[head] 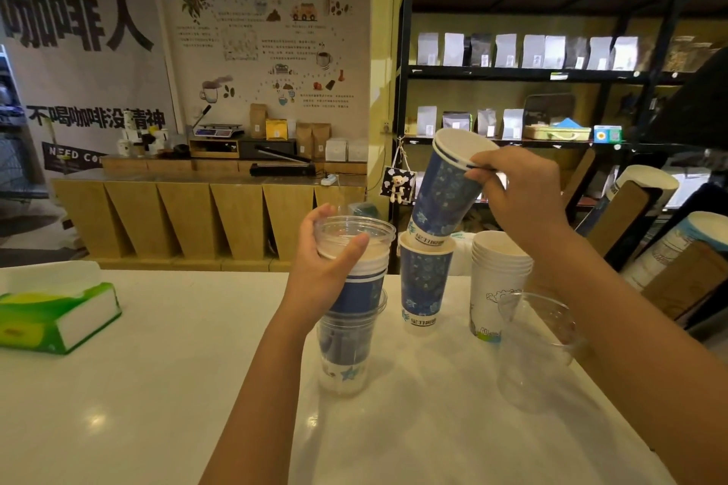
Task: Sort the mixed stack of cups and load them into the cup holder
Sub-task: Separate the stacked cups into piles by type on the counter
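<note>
Blue flowered paper cup point(447, 189), tilted, pinched at rim by right grip point(520, 193)

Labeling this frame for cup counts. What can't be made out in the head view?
- Mixed stack: cup count unclear; left hand covers the middle and clear walls overlap.
- Blue cups in the right hand: tilted, nested count uncertain.
- Cup holder: cut off by the right edge; tube contents unseen.
- Clear cup: right forearm hides its far side.
</note>
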